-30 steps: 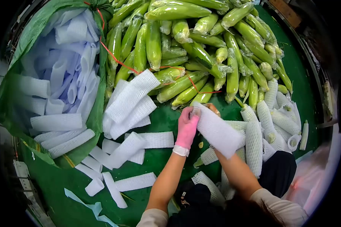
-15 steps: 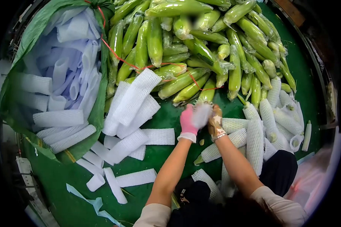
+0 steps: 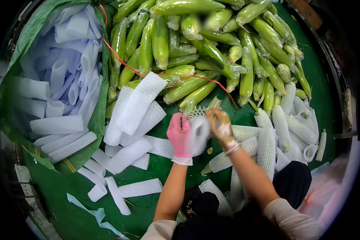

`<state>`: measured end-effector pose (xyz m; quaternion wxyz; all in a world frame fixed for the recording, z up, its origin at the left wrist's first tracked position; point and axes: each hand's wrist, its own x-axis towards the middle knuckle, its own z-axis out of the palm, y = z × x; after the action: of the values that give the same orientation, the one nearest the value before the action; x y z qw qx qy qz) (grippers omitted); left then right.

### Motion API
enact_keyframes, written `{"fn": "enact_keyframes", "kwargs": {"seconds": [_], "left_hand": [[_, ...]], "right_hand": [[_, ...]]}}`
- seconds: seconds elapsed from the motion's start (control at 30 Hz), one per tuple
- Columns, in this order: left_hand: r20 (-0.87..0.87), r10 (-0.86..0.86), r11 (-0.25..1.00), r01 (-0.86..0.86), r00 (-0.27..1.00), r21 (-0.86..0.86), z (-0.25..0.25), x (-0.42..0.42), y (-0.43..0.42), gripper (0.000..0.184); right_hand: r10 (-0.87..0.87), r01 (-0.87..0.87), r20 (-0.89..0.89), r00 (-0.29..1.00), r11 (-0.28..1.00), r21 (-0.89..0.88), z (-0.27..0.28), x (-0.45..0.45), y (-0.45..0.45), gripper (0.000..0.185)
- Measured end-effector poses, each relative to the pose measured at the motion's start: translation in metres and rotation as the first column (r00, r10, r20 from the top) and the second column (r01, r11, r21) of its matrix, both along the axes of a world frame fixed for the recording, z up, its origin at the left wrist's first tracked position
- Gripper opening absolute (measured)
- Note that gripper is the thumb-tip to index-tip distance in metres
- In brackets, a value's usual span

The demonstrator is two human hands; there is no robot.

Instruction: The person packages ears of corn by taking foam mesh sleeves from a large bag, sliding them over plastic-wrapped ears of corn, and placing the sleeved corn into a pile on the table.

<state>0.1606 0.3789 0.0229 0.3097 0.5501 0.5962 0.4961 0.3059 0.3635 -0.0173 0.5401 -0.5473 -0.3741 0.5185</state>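
Note:
Between my two gloved hands a white foam net sleeve (image 3: 199, 130) is stretched, its mesh mouth pulled wide at the top. My left hand (image 3: 180, 134), in a pink glove, is closed on the left side of its rim. My right hand (image 3: 221, 126), in a brown-stained glove, pinches the right side. Just beyond my right fingertips a pale green stem end (image 3: 215, 103) shows; I cannot tell whether it touches the sleeve. Loose foam sleeves (image 3: 134, 158) lie to the left. On the right are long green vegetables in foam sleeves (image 3: 266, 154), which look like zucchini.
A heap of film-wrapped green vegetables (image 3: 192, 88) fills the far side, with a red string (image 3: 168, 75) across it. At left stands a green sack (image 3: 102, 92) full of foam sleeves. A light blue strip (image 3: 98, 218) lies on the green floor (image 3: 72, 196).
Both hands have moved left and slightly apart, spreading the sleeve's mouth between them. The red string's loose end now hangs lower toward my right hand.

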Motion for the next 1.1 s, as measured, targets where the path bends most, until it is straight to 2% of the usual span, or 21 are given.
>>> {"fn": "enact_keyframes", "kwargs": {"seconds": [0.03, 0.1, 0.13, 0.17, 0.23, 0.3, 0.37, 0.4, 0.43, 0.5, 0.6, 0.67, 0.7, 0.73, 0.83, 0.9, 0.97, 1.0, 1.03, 1.07, 1.1], "left_hand": [[-0.101, -0.083, 0.99, 0.093, 0.991, 0.102, -0.043, -0.012, 0.0, 0.015], [-0.481, -0.044, 0.998, 0.059, 0.876, 0.015, -0.044, -0.019, -0.007, 0.015], [-0.487, -0.045, 0.998, 0.056, 0.872, 0.007, -0.042, -0.023, -0.01, 0.015], [-0.43, -0.038, 0.996, -0.002, 0.902, -0.092, -0.039, -0.026, -0.016, 0.02], [-0.383, -0.005, 0.978, -0.076, 0.924, -0.196, -0.05, -0.038, -0.035, 0.025], [-0.164, -0.17, 0.846, 0.059, 0.972, -0.53, -0.061, -0.058, -0.055, 0.037], [0.021, -0.154, 0.782, 0.135, 0.988, -0.608, -0.035, -0.064, -0.078, 0.042], [0.253, -0.093, 0.732, 0.239, 0.963, -0.638, -0.041, -0.074, -0.097, 0.042], [0.472, -0.009, 0.685, 0.349, 0.882, -0.64, -0.048, -0.08, -0.113, 0.043], [0.499, 0.094, 0.576, 0.361, 0.862, -0.733, 0.012, -0.073, -0.129, 0.044], [0.614, 0.208, 0.66, 0.354, 0.761, -0.663, 0.044, -0.065, -0.13, 0.034], [0.618, 0.125, 0.775, 0.313, 0.776, -0.549, 0.032, -0.065, -0.107, 0.031], [0.583, 0.067, 0.833, 0.276, 0.81, -0.48, 0.02, -0.065, -0.091, 0.029], [0.523, 0.016, 0.881, 0.235, 0.852, -0.41, 0.006, -0.066, -0.073, 0.027], [0.243, -0.037, 0.976, 0.087, 0.969, -0.2, -0.033, -0.071, -0.031, 0.022], [0.235, -0.003, 0.992, 0.032, 0.972, -0.121, -0.059, -0.073, -0.023, 0.019], [0.552, 0.072, 0.945, 0.12, 0.831, -0.305, -0.069, -0.073, -0.026, 0.008], [0.337, 0.082, 0.959, 0.017, 0.938, -0.282, -0.102, -0.072, -0.034, 0.007], [0.34, 0.087, 0.959, 0.014, 0.936, -0.283, -0.104, -0.068, -0.039, 0.007], [0.134, 0.089, 0.975, -0.059, 0.987, -0.216, -0.1, -0.064, -0.041, 0.006], [-0.081, 0.104, 0.984, -0.114, 0.991, -0.139, -0.088, -0.062, -0.043, 0.005]], "right_hand": [[-0.005, 0.039, 0.576, 0.817, 0.998, -0.046, 0.02, -0.019, -0.014, 0.025], [-0.174, 0.222, 0.519, 0.837, 0.975, -0.031, -0.038, -0.047, -0.048, 0.026], [-0.168, 0.219, 0.515, 0.841, 0.975, -0.039, -0.058, -0.061, -0.063, 0.026], [-0.236, 0.247, 0.082, 0.968, 0.952, -0.181, -0.076, -0.074, -0.078, 0.024], [-0.155, 0.151, 0.129, 0.979, 0.988, 0.042, -0.073, -0.106, -0.104, 0.023], [-0.221, 0.2, -0.079, 0.972, 0.956, -0.213, -0.072, -0.112, -0.106, 0.024], [-0.458, 0.159, -0.527, 0.716, 0.842, -0.515, -0.057, -0.108, -0.108, 0.025], [-0.113, 0.169, 0.237, 0.965, 0.959, -0.229, -0.01, -0.103, -0.117, 0.026], [-0.091, 0.164, 0.302, 0.949, 0.961, -0.224, 0.036, -0.098, -0.12, 0.026], [0.009, 0.108, 0.349, 0.937, 0.944, -0.312, 0.105, -0.084, -0.122, 0.024], [0.211, -0.125, 0.389, 0.897, 0.964, -0.236, 0.155, -0.064, -0.085, 0.02], [0.211, -0.196, 0.196, 0.958, 0.976, -0.094, 0.137, -0.067, -0.043, 0.017], [0.241, -0.267, 0.408, 0.881, 0.964, 0.008, 0.123, -0.058, -0.024, 0.021], [0.258, -0.234, 0.244, 0.935, 0.964, -0.126, 0.11, -0.061, -0.004, 0.025], [0.126, -0.112, 0.138, 0.982, 0.988, -0.103, 0.06, -0.07, 0.031, 0.029], [0.174, -0.15, 0.077, 0.982, 0.958, -0.245, 0.004, -0.068, 0.031, 0.025], [0.233, -0.205, 0.502, 0.833, 0.972, -0.11, -0.063, -0.058, 0.013, 0.018], [0.139, -0.092, 0.55, 0.823, 0.989, -0.113, -0.071, -0.066, -0.004, 0.016], [0.044, 0.025, 0.596, 0.802, 0.994, -0.107, -0.079, -0.073, -0.019, 0.013], [-0.014, 0.047, 0.273, 0.962, 0.992, -0.115, -0.111, -0.074, -0.024, 0.013], [0.018, -0.007, 0.365, 0.931, 1.0, -0.031, -0.092, -0.068, -0.028, 0.018]]}}
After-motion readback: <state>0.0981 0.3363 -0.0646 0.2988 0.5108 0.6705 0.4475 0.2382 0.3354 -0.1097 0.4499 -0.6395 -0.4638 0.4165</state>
